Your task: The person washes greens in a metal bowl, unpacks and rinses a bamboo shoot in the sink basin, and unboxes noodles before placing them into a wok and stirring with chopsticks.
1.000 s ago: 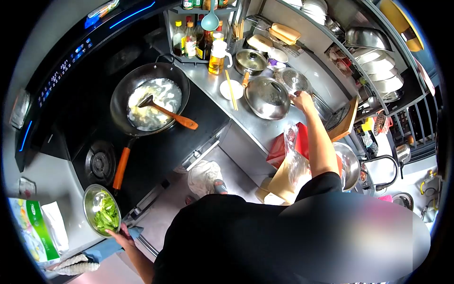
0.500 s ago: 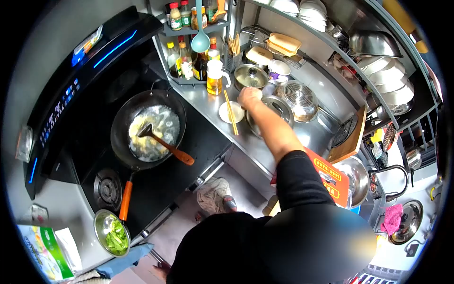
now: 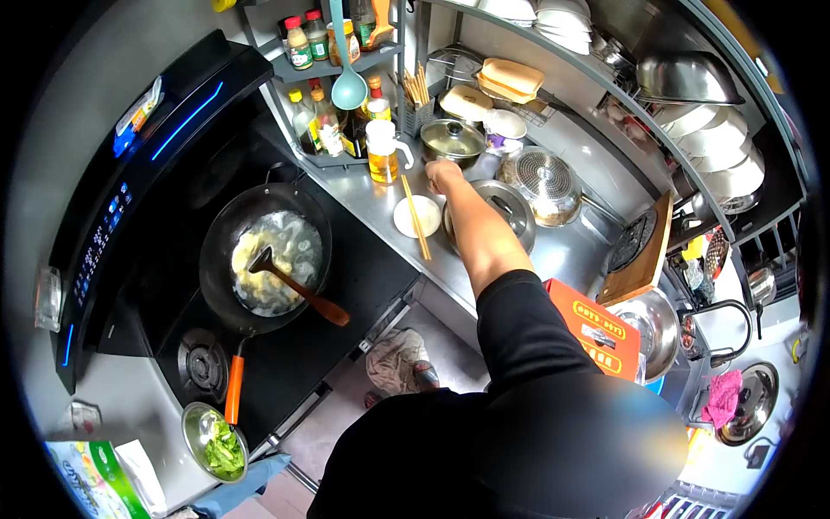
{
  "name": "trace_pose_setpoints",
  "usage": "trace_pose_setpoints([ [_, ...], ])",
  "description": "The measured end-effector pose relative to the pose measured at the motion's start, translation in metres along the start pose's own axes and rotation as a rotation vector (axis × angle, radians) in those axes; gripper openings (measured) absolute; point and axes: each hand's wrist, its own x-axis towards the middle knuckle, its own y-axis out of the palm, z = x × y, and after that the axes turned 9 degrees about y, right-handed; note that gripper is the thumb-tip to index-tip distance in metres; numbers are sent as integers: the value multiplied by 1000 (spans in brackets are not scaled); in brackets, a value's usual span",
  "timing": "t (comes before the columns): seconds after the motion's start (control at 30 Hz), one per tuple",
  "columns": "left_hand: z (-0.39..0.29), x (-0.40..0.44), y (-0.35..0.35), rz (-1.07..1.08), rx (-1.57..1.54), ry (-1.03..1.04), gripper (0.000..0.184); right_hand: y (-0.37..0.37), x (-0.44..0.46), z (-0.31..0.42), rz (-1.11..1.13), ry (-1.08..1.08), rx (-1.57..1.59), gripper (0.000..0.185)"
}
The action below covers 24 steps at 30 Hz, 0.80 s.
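Observation:
My right hand [image 3: 445,176] reaches across the counter with its fingers closed. It is at the near side of a small lidded pot [image 3: 453,141], and what it grips, if anything, is hidden. Below it stands a white bowl [image 3: 406,218] with wooden chopsticks [image 3: 416,216] lying across it. Under my forearm is a large glass lid [image 3: 510,208]. On the stove, a wok [image 3: 220,268] holds cloudy liquid with pale yellow pieces [image 3: 246,251], and a spatula [image 3: 303,285] rests in it. My left hand is out of view.
An oil jug [image 3: 382,156] stands near the seasoning rack [image 3: 346,160]. An upturned pan [image 3: 543,180] lies right of the lid. A bowl of green vegetables [image 3: 194,424] sits beside the wok's orange handle [image 3: 233,389]. A red box [image 3: 592,324] is near my sleeve.
The view has shifted slightly. My right hand stays near the small pot, its wrist turned a little. My left hand, seen at the bottom edge earlier, has left the view.

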Motion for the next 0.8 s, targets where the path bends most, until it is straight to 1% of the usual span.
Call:
trace_pose_setpoints([
  [0.03, -1, 4, 2, 21, 23, 8, 69, -14, -26, 4, 13, 68, 207, 20],
  [0.13, -6, 16, 6, 68, 95, 46, 69, -17, -29, -8, 38, 36, 204, 19],
  [0.17, -7, 20, 7, 88, 116, 56, 69, -14, -35, -14, -29, 55, 254, 19],
  [0.2, -7, 24, 8, 102, 137, 71, 69, -28, -59, -16, 32, 26, 161, 19],
  [0.27, -8, 34, 9, 136, 180, 107, 69, -11, -38, -37, -8, -56, 373, 19],
  [0.37, -8, 51, 11, 190, 262, 192, 70, -44, -105, -39, -11, -49, 453, 19],
  [0.47, -7, 65, 16, 235, 346, 279, 70, -72, -149, -54, -18, -77, 374, 21],
  [0.5, -6, 69, 19, 247, 357, 299, 71, -82, -160, -64, 10, -97, 361, 25],
  [0.53, -5, 70, 23, 262, 294, 260, 71, -93, -173, -71, -6, -118, 270, 21],
  [0.57, -3, 71, 26, 274, 232, 219, 71, -106, -187, -78, -19, -140, 178, 25],
  [0.6, -5, 72, 30, 282, 167, 179, 71, -116, -200, -84, -29, -164, 86, 34],
  [0.63, -8, 69, 30, 322, 181, 195, 71, -125, -214, -91, -47, -190, 79, 38],
  [0.7, -6, 71, 32, 329, 211, 204, 71, -138, -239, -108, -80, -242, 68, 47],
  [0.73, -6, 70, 32, 331, 227, 207, 71, -144, -248, -119, -77, -303, 53, 50],
  [0.77, -5, 68, 29, 385, 158, 176, 72, -151, -259, -129, -49, -325, 60, 46],
  [0.8, 4, 74, 26, 377, 357, 420, 72, -157, -275, -133, -21, -344, 67, 42],
])
